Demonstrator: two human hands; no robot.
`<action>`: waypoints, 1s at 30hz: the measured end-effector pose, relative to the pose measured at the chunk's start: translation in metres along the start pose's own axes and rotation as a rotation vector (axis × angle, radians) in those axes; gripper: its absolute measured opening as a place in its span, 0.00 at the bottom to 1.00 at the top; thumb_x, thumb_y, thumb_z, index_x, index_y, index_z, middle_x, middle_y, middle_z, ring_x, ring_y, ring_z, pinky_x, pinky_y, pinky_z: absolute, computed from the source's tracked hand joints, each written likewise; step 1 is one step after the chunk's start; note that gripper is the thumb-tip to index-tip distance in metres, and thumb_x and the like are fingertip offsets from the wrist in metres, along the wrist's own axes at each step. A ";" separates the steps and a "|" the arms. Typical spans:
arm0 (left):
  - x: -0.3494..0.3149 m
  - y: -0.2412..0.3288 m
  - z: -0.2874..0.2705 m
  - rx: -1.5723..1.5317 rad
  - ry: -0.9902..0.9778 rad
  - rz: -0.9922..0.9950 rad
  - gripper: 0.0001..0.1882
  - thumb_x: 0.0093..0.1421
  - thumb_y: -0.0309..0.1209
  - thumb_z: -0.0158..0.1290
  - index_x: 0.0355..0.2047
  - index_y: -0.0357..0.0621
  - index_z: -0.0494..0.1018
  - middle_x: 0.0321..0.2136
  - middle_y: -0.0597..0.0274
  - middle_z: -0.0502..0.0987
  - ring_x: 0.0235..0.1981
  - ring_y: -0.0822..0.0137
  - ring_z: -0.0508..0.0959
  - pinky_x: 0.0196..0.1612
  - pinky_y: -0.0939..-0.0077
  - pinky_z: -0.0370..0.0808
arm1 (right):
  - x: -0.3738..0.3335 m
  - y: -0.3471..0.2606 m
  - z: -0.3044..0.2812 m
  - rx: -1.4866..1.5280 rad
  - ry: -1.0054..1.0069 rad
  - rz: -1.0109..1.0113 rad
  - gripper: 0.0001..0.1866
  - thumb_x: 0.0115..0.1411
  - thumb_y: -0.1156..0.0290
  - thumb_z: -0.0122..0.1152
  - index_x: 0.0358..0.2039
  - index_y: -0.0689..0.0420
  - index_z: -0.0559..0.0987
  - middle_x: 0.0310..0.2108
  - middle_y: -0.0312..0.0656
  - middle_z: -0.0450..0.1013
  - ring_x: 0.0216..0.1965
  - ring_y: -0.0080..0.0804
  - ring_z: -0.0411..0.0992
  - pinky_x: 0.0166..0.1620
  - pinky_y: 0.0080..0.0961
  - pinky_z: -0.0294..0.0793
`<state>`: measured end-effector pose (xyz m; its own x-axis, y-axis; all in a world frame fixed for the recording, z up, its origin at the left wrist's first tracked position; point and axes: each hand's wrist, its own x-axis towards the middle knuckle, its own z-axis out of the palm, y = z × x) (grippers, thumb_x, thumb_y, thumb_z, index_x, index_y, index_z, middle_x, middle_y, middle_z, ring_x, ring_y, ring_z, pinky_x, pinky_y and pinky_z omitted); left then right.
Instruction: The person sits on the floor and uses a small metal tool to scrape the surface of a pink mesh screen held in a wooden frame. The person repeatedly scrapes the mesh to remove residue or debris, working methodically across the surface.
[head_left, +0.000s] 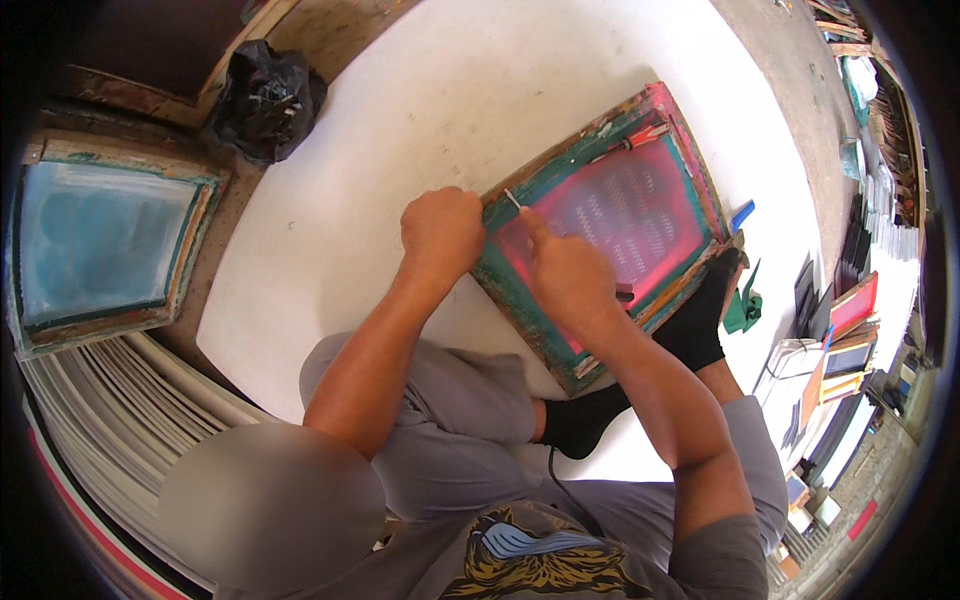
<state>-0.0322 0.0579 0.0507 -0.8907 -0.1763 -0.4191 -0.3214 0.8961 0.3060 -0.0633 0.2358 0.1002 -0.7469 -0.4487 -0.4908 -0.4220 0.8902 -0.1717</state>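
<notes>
A wooden screen-printing frame (540,350) lies tilted across my lap and feet, its pink mesh (640,215) edged in green. My left hand (443,232) is closed at the frame's left corner; its fingertips are hidden. In my right hand (572,280), over the mesh, is a screwdriver (514,200), index finger stretched along its thin metal shaft. The tip touches or nearly touches the frame's upper left edge, and most of the handle is hidden in the palm. A red and black hand tool (635,140) rests on the frame's far side.
I sit on a white board (350,130). To the left are a second frame with blue mesh (110,240), a black plastic bag (268,100) and stacked sheets (130,390). Right of the frame lie a blue piece (742,214) and a green scrap (743,310).
</notes>
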 end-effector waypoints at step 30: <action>0.000 0.005 -0.008 0.001 -0.012 -0.024 0.15 0.55 0.41 0.70 0.30 0.40 0.86 0.31 0.48 0.85 0.36 0.45 0.87 0.40 0.52 0.83 | 0.019 0.049 0.045 0.867 -0.036 -0.041 0.23 0.75 0.63 0.54 0.69 0.39 0.76 0.41 0.59 0.82 0.42 0.62 0.81 0.47 0.47 0.79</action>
<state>-0.0366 0.0590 0.0590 -0.8788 -0.1931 -0.4364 -0.3425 0.8920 0.2949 -0.0756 0.2745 0.0443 -0.7164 -0.4925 -0.4941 0.1029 0.6260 -0.7730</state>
